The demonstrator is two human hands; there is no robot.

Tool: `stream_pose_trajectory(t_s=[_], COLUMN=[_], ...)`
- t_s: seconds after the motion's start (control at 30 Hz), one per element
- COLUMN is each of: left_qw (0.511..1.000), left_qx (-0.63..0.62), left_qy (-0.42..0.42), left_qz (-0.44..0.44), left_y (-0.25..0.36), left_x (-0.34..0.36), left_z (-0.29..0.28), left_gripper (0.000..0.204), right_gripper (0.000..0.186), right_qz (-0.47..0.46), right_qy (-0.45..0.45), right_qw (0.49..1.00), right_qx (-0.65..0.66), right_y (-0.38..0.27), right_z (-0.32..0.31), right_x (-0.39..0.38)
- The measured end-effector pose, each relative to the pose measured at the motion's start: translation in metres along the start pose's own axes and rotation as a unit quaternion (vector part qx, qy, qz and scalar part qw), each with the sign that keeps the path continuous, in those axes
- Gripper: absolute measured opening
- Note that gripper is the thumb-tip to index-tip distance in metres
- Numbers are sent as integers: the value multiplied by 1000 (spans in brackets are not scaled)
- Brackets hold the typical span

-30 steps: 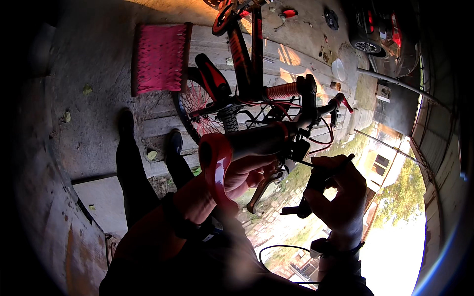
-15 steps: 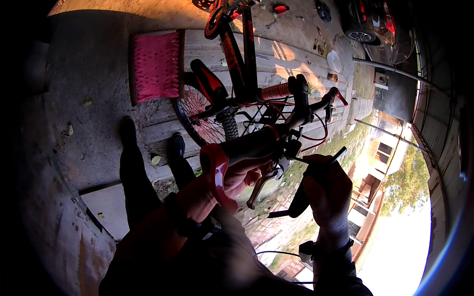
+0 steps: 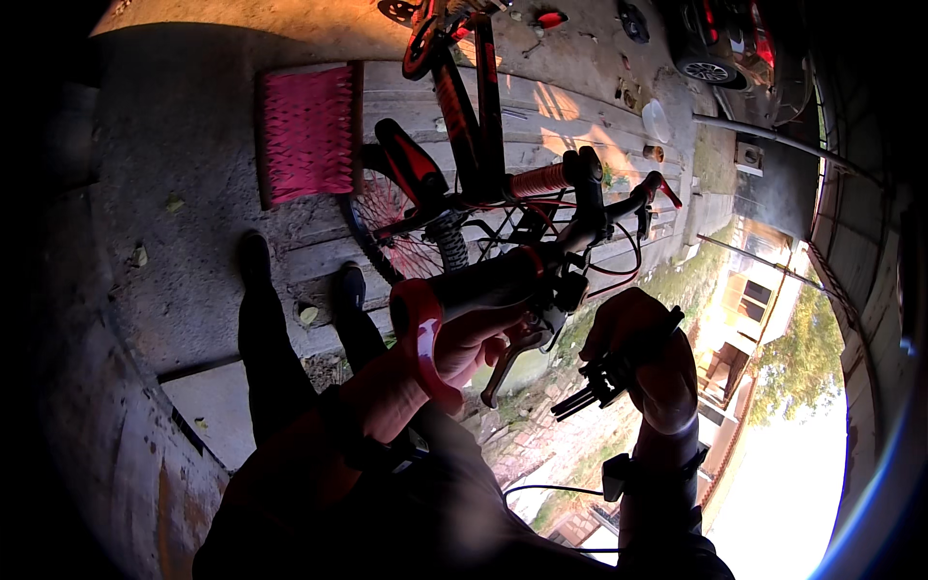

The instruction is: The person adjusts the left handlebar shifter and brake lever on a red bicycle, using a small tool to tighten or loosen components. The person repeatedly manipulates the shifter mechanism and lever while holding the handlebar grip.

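Note:
The bicycle handlebar (image 3: 580,232) runs toward me, ending in a black grip (image 3: 488,285) with a red bar end (image 3: 418,333). Beneath that grip is my left hand (image 3: 469,353), closed around it, with fingertips beside the brake lever (image 3: 512,360). Some of those fingers are hidden behind the bar. To the right, my right hand (image 3: 652,362) is closed on a black folding hex key set (image 3: 611,375), held apart from the brake lever's clamp (image 3: 565,290). Several dark keys stick out of its lower left end.
The bicycle frame (image 3: 459,116) and wheel (image 3: 391,227) are beyond the handlebar. A pink woven stool (image 3: 309,135) stands at the left on the concrete. A white bowl (image 3: 655,121), a metal pole (image 3: 764,135) and a parked car (image 3: 710,48) are at the far right.
My right hand has drawn the hex key set away from the lever clamp and turned it, so several keys now show together. My left hand stays at the grip.

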State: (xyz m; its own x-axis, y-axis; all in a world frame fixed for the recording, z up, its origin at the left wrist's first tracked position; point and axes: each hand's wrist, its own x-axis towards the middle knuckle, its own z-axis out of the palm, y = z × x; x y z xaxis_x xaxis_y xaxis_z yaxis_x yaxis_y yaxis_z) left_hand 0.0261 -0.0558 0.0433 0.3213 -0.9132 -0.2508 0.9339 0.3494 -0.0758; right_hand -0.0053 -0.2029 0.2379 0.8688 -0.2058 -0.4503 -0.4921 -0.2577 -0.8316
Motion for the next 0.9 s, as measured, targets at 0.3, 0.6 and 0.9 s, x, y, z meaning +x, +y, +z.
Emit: stream_pose_trajectory(t_s=[0.3,0.6,0.9], left_qw=[1000,999,998], left_qx=[2,39,59], left_qy=[-11,10,2], left_qz=[8,26,13], left_y=[3,5,9], left_x=[-4,-3,-4], left_z=[-8,7,2], left_gripper=[33,31,36], right_gripper=[27,21,19], right_qz=[-145,-133,-164], right_qy=[6,6,-57], right_qw=[873,805,755], right_qx=[-466,-578,-632], right_y=[-27,-23,-36], right_z=[27,37,36], right_x=[30,38,53])
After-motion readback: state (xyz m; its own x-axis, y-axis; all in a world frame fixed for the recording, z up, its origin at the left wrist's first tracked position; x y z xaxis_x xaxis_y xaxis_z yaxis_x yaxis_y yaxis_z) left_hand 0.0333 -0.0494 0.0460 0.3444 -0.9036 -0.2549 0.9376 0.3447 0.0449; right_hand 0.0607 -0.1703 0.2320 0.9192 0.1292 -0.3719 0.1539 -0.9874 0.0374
